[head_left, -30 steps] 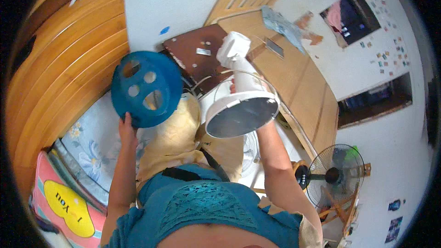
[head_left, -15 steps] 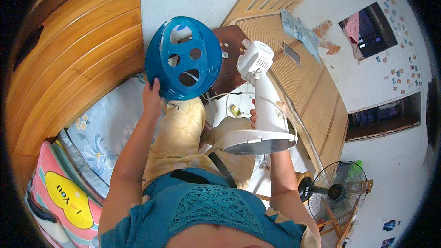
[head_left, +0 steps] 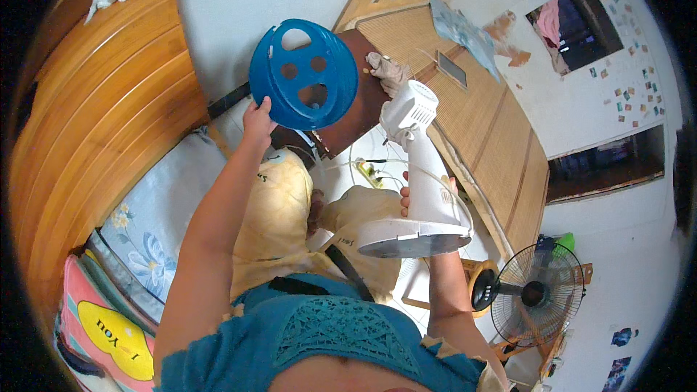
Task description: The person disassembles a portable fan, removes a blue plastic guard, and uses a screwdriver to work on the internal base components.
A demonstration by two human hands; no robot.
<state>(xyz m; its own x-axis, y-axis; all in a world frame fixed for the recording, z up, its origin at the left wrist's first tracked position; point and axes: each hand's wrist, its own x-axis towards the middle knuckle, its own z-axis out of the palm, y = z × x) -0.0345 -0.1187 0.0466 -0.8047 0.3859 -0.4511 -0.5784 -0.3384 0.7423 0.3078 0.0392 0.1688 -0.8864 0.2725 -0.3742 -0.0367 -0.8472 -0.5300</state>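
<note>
My left hand is closed on the lower-left rim of a blue round plastic piece with several cut-out holes. It is raised in front of a dark brown tabletop. To the right, my right hand wraps around the column of a white fan body, partly hidden behind it. The fan body has a round base at the bottom and a vented motor head on top, with no blades or grille on it. A white cord loops around its column.
A bed with a woven mat stretches along the right, with a tablet-like device on it. A standing fan with a black grille stands at lower right. Wooden furniture and a flowered cushion are left. A power strip lies on the floor.
The blue plastic piece has moved slightly right and up with my left hand and turned a little. The white fan body has dropped slightly in view. A crumpled cloth on the brown tabletop shows more.
</note>
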